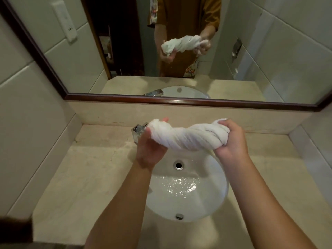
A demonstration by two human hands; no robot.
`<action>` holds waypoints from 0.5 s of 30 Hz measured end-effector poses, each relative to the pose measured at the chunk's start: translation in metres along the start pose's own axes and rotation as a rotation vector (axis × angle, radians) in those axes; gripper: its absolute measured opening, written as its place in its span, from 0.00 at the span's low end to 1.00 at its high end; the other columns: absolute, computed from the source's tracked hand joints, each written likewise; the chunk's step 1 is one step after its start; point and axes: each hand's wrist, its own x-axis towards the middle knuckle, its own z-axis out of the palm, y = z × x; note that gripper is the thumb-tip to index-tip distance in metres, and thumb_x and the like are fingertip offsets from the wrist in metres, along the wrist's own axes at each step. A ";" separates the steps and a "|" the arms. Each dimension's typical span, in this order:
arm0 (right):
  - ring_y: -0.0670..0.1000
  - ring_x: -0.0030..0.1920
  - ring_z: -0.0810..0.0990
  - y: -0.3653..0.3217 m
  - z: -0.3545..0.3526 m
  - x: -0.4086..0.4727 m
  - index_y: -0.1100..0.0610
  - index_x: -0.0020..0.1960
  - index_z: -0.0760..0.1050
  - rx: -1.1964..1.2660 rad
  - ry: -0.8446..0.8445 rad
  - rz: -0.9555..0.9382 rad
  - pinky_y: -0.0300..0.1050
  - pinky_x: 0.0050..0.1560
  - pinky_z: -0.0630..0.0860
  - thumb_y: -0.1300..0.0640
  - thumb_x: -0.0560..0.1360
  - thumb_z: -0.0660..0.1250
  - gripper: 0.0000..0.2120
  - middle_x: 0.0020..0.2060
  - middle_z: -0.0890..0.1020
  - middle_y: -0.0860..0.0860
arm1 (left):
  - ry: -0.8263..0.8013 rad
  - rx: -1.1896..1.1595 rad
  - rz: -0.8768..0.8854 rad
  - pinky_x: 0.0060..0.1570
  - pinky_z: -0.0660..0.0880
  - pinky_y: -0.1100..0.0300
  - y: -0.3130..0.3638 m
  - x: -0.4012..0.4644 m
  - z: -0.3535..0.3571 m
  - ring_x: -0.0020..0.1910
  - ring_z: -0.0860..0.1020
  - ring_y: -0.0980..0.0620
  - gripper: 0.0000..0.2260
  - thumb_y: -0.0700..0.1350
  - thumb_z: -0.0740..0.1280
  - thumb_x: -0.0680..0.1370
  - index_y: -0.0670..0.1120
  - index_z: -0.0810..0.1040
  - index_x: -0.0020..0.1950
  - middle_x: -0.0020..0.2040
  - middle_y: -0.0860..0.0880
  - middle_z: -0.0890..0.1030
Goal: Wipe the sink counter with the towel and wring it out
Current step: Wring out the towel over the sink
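From my seat I see both hands raised over the sink basin [212,203], each clamped on one end of the white towel [185,139], which is twisted into a tight rope between them. The left hand [150,150] grips the left end with fingers curled up around it, a fingertip showing above the bunched cloth; the right hand [230,141] has its fingers wrapped over the right end, knuckles toward me. The hands are well apart, joined only by the towel, which hangs in the air above the back half of the basin and touches nothing else that I can make out. Below it the basin holds rippled, glinting water around the middle, with the overflow hole [179,165] on its far wall and a chrome fitting [179,216] near its front edge. The chrome faucet [138,131] stands just behind the left hand, which hides most of it from me. The beige stone counter [86,177] runs around the basin on both sides, with a low backsplash [107,114] behind it. Above that is a dark-framed mirror [125,42], where I see the reflection of the same twisted towel held by both hands, a brown garment, and a wall plate [64,20] on the tiled wall. A dark blurred shape [14,229] sits at the lower left corner; I cannot tell what it is.
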 end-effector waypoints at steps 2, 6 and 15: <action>0.57 0.36 0.78 0.010 -0.005 -0.002 0.57 0.36 0.73 0.055 0.011 0.074 0.57 0.56 0.77 0.64 0.70 0.64 0.06 0.33 0.76 0.54 | -0.015 -0.039 0.023 0.62 0.73 0.47 -0.002 0.004 0.005 0.55 0.79 0.46 0.21 0.54 0.79 0.64 0.45 0.82 0.51 0.51 0.45 0.81; 0.54 0.33 0.79 0.023 -0.013 -0.010 0.58 0.39 0.76 0.031 0.218 -0.069 0.46 0.35 0.79 0.66 0.68 0.68 0.05 0.34 0.77 0.53 | 0.272 -0.095 0.066 0.61 0.73 0.44 0.002 0.012 0.031 0.55 0.81 0.40 0.15 0.42 0.73 0.63 0.42 0.75 0.47 0.48 0.45 0.81; 0.51 0.38 0.77 0.022 0.001 -0.038 0.58 0.34 0.77 -0.672 0.011 -1.077 0.44 0.41 0.73 0.66 0.62 0.69 0.05 0.36 0.78 0.52 | 0.649 0.267 -0.087 0.34 0.74 0.60 -0.003 0.037 0.044 0.28 0.74 0.49 0.07 0.36 0.62 0.75 0.42 0.69 0.37 0.31 0.44 0.71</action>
